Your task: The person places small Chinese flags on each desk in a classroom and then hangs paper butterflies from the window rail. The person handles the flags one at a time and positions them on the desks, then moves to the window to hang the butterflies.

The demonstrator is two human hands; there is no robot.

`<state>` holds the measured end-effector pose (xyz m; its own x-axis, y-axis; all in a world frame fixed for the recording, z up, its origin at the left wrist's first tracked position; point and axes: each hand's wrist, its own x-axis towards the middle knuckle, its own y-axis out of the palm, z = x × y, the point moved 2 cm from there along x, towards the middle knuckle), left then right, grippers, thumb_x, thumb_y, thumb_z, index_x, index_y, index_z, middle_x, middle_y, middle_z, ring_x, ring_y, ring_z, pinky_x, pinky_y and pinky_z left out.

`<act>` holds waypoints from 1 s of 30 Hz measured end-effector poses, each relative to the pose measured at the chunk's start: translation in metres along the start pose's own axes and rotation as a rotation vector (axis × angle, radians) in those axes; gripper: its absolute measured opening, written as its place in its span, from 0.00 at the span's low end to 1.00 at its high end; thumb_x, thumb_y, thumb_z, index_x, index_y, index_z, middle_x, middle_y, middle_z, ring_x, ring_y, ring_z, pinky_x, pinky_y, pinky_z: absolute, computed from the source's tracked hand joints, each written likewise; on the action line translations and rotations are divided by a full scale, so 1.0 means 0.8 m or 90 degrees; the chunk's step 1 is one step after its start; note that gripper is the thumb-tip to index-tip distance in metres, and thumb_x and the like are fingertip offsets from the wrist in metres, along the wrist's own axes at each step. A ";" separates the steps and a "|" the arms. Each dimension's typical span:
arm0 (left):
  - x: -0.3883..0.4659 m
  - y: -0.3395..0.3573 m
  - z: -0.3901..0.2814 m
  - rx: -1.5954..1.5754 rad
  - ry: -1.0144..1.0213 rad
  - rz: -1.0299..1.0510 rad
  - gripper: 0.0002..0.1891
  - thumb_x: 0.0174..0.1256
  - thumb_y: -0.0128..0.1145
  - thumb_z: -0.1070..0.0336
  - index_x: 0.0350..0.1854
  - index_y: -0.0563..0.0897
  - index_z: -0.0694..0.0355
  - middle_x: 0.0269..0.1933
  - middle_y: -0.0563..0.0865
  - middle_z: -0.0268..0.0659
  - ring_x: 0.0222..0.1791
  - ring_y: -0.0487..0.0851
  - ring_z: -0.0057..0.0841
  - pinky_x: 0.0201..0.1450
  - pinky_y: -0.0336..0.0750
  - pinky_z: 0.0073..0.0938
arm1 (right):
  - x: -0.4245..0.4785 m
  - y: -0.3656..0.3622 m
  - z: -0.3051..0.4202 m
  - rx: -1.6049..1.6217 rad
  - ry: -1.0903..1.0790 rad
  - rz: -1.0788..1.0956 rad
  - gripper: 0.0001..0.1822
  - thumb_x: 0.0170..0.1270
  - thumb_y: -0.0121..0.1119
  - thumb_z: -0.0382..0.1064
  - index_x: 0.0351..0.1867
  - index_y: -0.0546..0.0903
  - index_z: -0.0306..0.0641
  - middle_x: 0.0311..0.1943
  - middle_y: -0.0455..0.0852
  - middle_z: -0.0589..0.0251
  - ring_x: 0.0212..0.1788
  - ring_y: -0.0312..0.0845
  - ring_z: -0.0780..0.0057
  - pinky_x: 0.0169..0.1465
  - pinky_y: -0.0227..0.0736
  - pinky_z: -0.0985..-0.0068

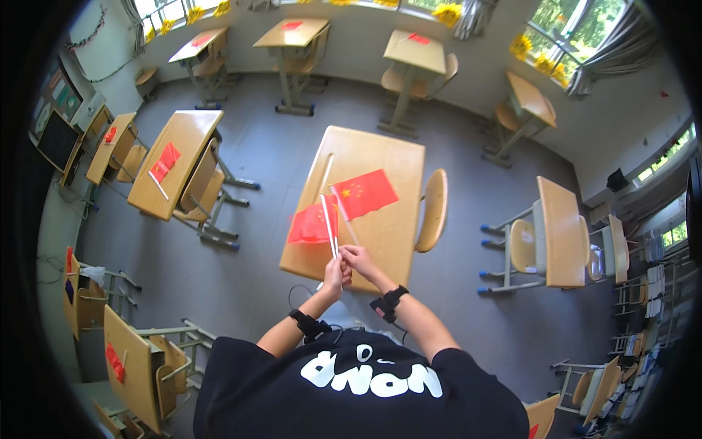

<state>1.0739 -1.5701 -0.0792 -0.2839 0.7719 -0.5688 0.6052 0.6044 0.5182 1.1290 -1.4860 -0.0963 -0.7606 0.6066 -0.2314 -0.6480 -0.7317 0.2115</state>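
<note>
My left hand (333, 274) is closed around the lower ends of white flag sticks, near the front edge of a wooden school desk (378, 252). A small red flag with yellow stars (312, 225) hangs from these sticks on the left. Another red flag with yellow stars (370, 193) spreads to the right over the desk, on a white stick that slants down towards my hands. My right hand (356, 258) touches my left hand, its fingertips at the sticks. How many sticks my left hand holds, and whether the right-hand flag rests on the desk, I cannot tell.
A wooden chair (433, 211) stands at the desk's right side. To the left is a desk (189, 131) with a red flag (166, 162) lying on it. Further desks, several with flags, line the room. Another desk (562, 236) with a chair (522, 247) stands at the right.
</note>
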 end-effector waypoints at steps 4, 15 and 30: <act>-0.013 0.087 0.086 0.060 -0.047 0.130 0.17 0.67 0.34 0.49 0.25 0.64 0.54 0.14 0.62 0.27 0.10 0.57 0.16 0.13 0.51 0.17 | -0.103 -0.099 0.020 0.077 0.025 -0.095 0.11 0.61 0.51 0.39 0.37 0.77 0.34 0.25 0.77 0.69 0.26 0.72 0.85 0.29 0.67 0.86; -0.041 0.322 0.297 0.384 -0.324 0.424 0.20 0.68 0.29 0.51 0.45 0.70 0.60 0.35 0.80 0.41 0.36 0.78 0.29 0.40 0.72 0.31 | -0.410 -0.348 -0.026 0.431 -0.036 -0.541 0.05 0.57 0.53 0.37 0.28 0.74 0.39 0.19 0.72 0.73 0.19 0.65 0.85 0.21 0.59 0.86; 0.107 0.639 0.464 0.328 -0.281 0.388 0.17 0.67 0.34 0.51 0.38 0.71 0.59 0.17 0.68 0.29 0.13 0.62 0.18 0.21 0.65 0.24 | -0.628 -0.694 -0.004 0.466 -0.130 -0.906 0.06 0.59 0.49 0.36 0.29 0.76 0.39 0.19 0.76 0.69 0.12 0.61 0.86 0.14 0.53 0.87</act>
<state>1.6348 -1.2686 -0.1002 0.4399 0.7197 -0.5372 0.8445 -0.1280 0.5201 1.8709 -1.3852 -0.1003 0.4908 0.7028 -0.5149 -0.6317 0.6941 0.3453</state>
